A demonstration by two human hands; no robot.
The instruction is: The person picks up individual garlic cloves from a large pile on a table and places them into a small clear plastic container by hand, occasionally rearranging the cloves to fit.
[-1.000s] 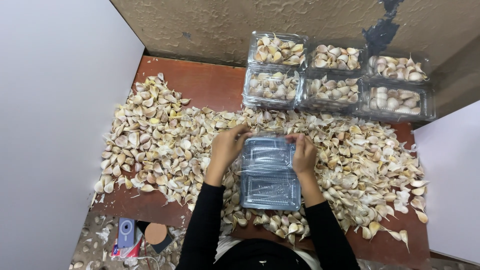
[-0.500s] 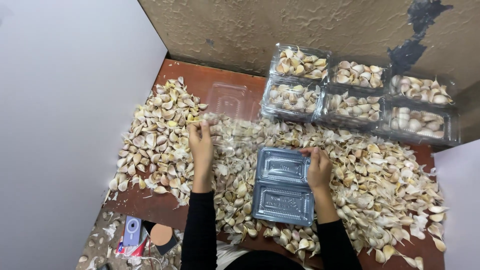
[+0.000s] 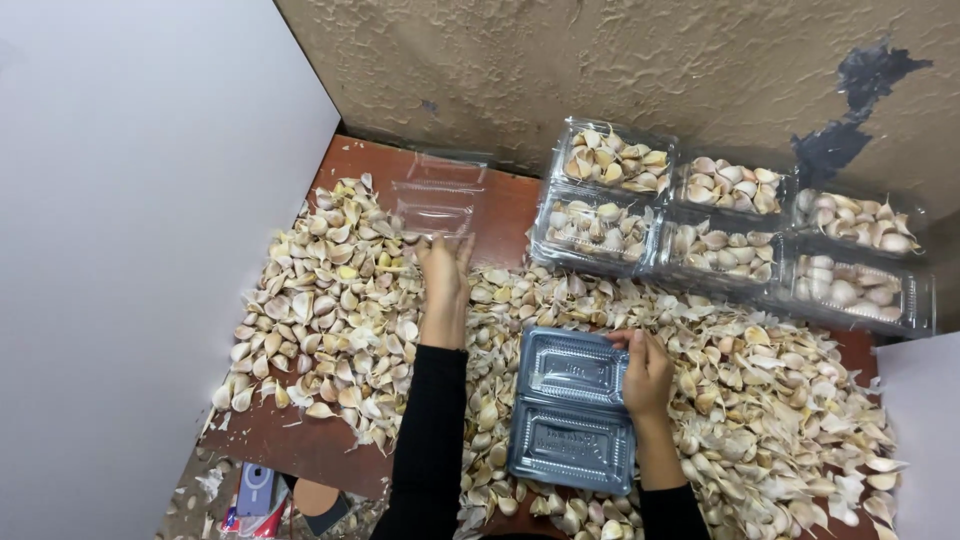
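My left hand reaches forward and touches the near edge of an empty clear plastic clamshell box lying open at the back of the red-brown table. My right hand rests on the right edge of a stack of grey-looking closed clamshell boxes in front of me, fingers curled on its rim. A thick spread of loose garlic cloves covers the table around both hands.
Several clear boxes filled with garlic cloves stand in two rows at the back right against a rough tan wall. White panels close in both sides. A phone and small items lie on the floor at lower left.
My left hand left the box stack and stretched forward to the empty clear box at the back. My right hand stayed at the stack's right edge. The view shifted left.
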